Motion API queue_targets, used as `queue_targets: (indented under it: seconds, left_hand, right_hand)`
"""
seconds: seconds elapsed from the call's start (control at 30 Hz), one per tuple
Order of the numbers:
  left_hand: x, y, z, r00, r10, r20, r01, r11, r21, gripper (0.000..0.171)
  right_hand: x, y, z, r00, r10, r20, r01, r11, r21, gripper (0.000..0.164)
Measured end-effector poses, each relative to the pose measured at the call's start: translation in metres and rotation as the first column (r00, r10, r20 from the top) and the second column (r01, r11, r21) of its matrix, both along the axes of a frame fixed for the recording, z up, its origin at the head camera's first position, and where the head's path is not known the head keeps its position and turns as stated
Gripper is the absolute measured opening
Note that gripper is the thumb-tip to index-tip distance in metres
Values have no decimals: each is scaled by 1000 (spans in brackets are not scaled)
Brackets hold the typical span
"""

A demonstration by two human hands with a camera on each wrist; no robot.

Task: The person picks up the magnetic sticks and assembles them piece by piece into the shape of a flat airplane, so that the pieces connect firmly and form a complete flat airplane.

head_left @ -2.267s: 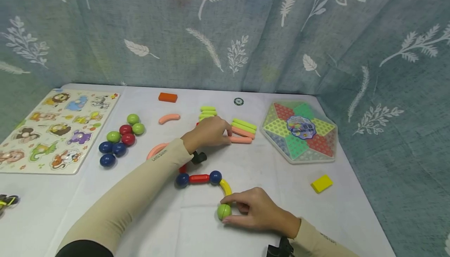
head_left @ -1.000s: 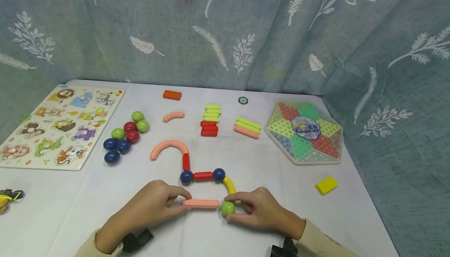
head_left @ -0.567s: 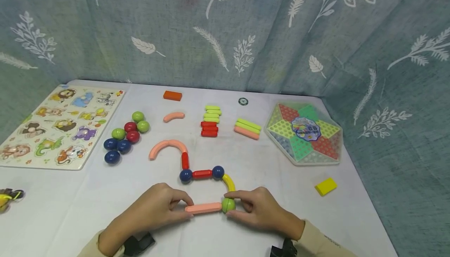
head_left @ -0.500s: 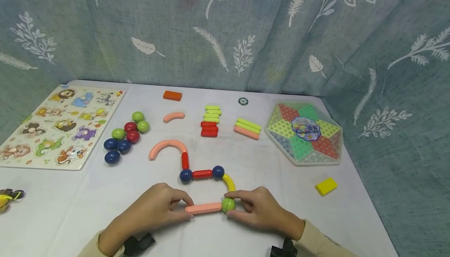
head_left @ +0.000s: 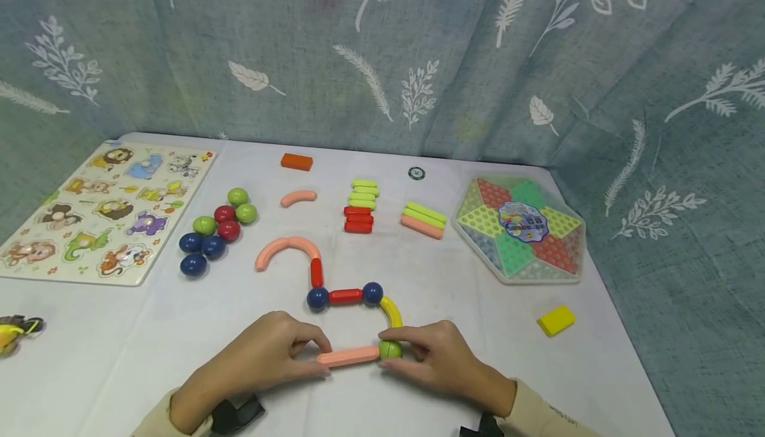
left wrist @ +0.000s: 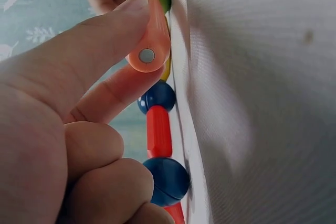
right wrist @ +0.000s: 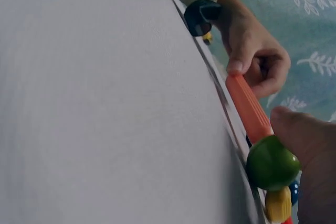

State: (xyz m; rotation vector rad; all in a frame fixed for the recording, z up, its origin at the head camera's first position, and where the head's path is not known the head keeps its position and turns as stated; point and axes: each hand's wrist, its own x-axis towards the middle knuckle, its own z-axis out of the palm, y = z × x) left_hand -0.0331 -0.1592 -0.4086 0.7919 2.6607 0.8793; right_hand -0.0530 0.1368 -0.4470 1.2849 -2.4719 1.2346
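My left hand (head_left: 271, 349) pinches the left end of a straight salmon-pink magnetic rod (head_left: 349, 356) between thumb and index finger. A round metal magnet shows in the rod's end in the left wrist view. The rod's other end meets a green ball (head_left: 390, 349), which my right hand (head_left: 439, 360) holds between thumb and index finger. From the ball a curved yellow rod (head_left: 392, 311) runs up to a blue ball (head_left: 372, 293). A red rod (head_left: 345, 297), a second blue ball (head_left: 318, 298), an upright red rod (head_left: 316, 272) and a salmon arch (head_left: 289, 243) continue the chain.
Loose green, red and blue balls (head_left: 213, 246) lie left, beside an animal puzzle board (head_left: 134, 276). Short red rods (head_left: 358, 227), long rods (head_left: 423, 220) and a curved rod (head_left: 298, 197) lie behind. A hexagonal game box (head_left: 520, 228) and yellow block (head_left: 556, 320) sit right.
My left hand has brought the salmon rod from the rods at the back down to the front, and its end now meets the green ball. My right hand has kept its hold on the ball.
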Motion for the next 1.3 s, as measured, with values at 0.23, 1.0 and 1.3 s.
queue_targets:
  seconds: [0.23, 1.0, 1.3]
  left_hand:
    - [0, 0, -1, 1000, -2, -24, 2, 1000, 8, 21]
    - [-13, -99, 30, 812, 430, -395, -472, 882, -10, 23]
    - [-21, -173, 16, 663, 626, -411, -713, 696, -90, 50]
  right_hand:
    - [4, -10, 3, 999, -19, -32, 20, 999, 31, 26]
    - [6, -15, 1, 993, -66, 94, 65, 998, 17, 18]
    - [6, -15, 1, 991, -80, 110, 78, 997, 24, 19]
